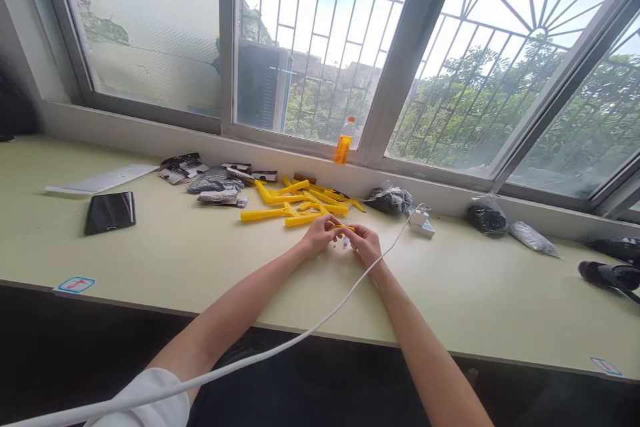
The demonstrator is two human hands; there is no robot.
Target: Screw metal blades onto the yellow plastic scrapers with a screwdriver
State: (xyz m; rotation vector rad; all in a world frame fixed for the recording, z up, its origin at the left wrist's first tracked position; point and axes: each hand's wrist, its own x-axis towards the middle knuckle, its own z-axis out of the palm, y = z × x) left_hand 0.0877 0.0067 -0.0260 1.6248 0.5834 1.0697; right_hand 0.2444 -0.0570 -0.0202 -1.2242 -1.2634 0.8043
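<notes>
Both hands meet over the middle of the table (210, 253). My left hand (320, 233) and my right hand (364, 241) are closed on a small yellow plastic piece (343, 227) between their fingertips; its exact kind is too small to tell. Just beyond lies a pile of yellow plastic parts (300, 199), some like handles or tubes. Below the fingers, a small clear item (345, 241) shows on or just above the tabletop, partly hidden by my right hand.
A white cable (300, 337) crosses in front of my right forearm toward a white charger (421, 222). A black phone (110, 212) and dark packets (215, 180) lie left. Black bagged bundles (487, 217) sit right. An orange drink bottle (344, 140) stands by the window.
</notes>
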